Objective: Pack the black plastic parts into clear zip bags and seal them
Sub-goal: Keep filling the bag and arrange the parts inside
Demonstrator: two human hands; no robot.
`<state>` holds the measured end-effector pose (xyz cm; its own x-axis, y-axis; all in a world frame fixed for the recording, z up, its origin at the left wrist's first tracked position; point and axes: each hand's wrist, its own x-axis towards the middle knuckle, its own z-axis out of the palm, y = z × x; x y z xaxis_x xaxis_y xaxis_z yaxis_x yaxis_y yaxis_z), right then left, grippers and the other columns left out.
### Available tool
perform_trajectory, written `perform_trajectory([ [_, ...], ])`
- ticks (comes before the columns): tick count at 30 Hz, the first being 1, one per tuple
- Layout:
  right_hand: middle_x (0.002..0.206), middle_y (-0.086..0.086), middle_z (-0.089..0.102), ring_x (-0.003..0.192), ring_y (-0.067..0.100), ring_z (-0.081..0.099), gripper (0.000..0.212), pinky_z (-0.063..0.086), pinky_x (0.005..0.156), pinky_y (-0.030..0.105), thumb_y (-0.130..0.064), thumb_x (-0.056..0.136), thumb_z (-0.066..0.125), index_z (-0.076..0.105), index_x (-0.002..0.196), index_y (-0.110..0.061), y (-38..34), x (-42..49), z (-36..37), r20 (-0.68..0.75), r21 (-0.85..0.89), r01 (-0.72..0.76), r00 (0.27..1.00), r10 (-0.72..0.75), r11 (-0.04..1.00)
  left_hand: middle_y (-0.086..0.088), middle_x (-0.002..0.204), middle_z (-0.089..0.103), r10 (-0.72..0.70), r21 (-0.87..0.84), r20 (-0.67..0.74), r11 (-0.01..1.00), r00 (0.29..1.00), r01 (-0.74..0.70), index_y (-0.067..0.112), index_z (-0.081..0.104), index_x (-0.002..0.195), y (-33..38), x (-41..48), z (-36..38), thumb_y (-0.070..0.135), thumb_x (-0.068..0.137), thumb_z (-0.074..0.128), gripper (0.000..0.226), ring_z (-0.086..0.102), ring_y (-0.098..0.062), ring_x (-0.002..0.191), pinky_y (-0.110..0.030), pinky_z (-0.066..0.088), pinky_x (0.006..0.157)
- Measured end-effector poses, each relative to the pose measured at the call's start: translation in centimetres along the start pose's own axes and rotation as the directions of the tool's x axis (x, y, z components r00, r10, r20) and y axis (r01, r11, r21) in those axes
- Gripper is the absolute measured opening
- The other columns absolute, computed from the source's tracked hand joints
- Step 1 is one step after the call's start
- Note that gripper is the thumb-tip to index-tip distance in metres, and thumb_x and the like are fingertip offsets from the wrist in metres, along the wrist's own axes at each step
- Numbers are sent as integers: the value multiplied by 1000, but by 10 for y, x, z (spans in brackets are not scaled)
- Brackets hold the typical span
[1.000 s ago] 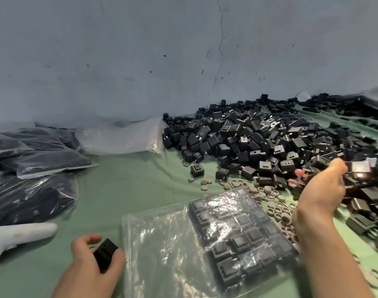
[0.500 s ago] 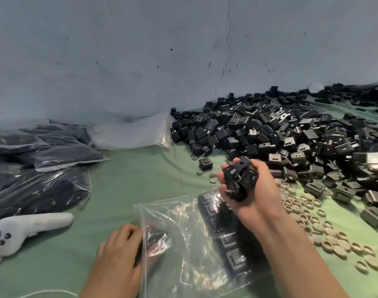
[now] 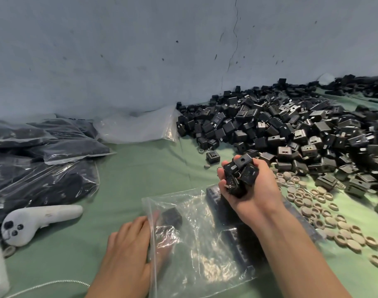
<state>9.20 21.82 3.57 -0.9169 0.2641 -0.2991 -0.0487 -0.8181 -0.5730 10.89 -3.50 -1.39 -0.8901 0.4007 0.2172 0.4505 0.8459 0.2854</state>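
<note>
- Far left of the frame: filled bags (image 3: 39, 160) of dark parts lie heaped on the green cloth (image 3: 140, 168), overlapping each other.
- Lower left: a white handheld controller (image 3: 39, 220) lies on its side just below the bags, with a thin white cable (image 3: 50, 284) curving along the bottom edge.
- Upper left of centre: a stack of empty clear bags (image 3: 138, 127) rests against the foot of the blue-grey wall (image 3: 140, 50).
- Bottom centre-left: the left hand (image 3: 127, 250) lies palm down, its fingers (image 3: 155, 214) stretched fairly straight and close together. Their tips are slipped into the open mouth of the clear zip bag (image 3: 194, 244).
- One black part (image 3: 172, 216) sits inside the bag just beyond those tips; I cannot tell whether they touch it.
- Centre: the zip bag lies flat on the cloth, mouth to the left, with rows of black parts showing at its far side under the right forearm.
- Right of centre: the right hand (image 3: 254, 190) hovers above the bag, palm turned up. Its fingers are curled and clamped round a handful of black parts (image 3: 240, 171).
- Upper right: a big loose pile of black parts (image 3: 291, 130) spreads from the wall to the right edge.
- Lower right: beige rings (image 3: 325, 214) are scattered on the cloth between the pile and the bag.
</note>
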Motion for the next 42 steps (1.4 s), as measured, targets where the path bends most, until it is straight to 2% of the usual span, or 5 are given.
perform_trajectory([
  [8,94,10,69,70,24,67,32,49,58,27,-34,99,43,65,83,-18,0,-4,-3,-18,36,-3,1000,4,999,47,113,47,-257,-501,-140,851,956,155,56,33,129,15,-4,-6,91,46,48,92,38,2,104,-26,31,89],
  [15,94,10,70,70,24,68,31,51,56,25,-35,99,44,66,85,-18,2,-10,-5,-22,74,-10,1000,11,997,13,106,69,183,-149,-167,967,969,-208,33,77,97,11,-3,-10,55,90,44,40,47,-5,102,-26,32,81],
  [22,97,11,71,71,24,67,27,52,55,25,-33,97,46,66,91,-18,7,-13,-6,-16,84,-43,999,44,996,53,136,-26,21,-205,44,979,999,-12,63,-25,137,13,-2,-4,84,79,34,85,-19,34,124,-11,2,109],
  [29,98,11,71,71,23,68,26,53,55,27,-33,98,46,66,92,-17,7,-13,-8,10,103,-49,999,48,994,21,130,53,184,-177,-83,965,980,-196,35,70,111,6,2,-7,62,91,35,49,44,2,121,-15,26,100],
  [42,99,13,71,73,24,65,23,53,55,26,-29,96,47,65,90,-17,4,-10,-11,12,139,-64,998,63,988,31,111,46,200,-128,64,973,978,-190,51,54,116,6,25,-4,61,94,32,33,45,1,108,-21,36,97],
])
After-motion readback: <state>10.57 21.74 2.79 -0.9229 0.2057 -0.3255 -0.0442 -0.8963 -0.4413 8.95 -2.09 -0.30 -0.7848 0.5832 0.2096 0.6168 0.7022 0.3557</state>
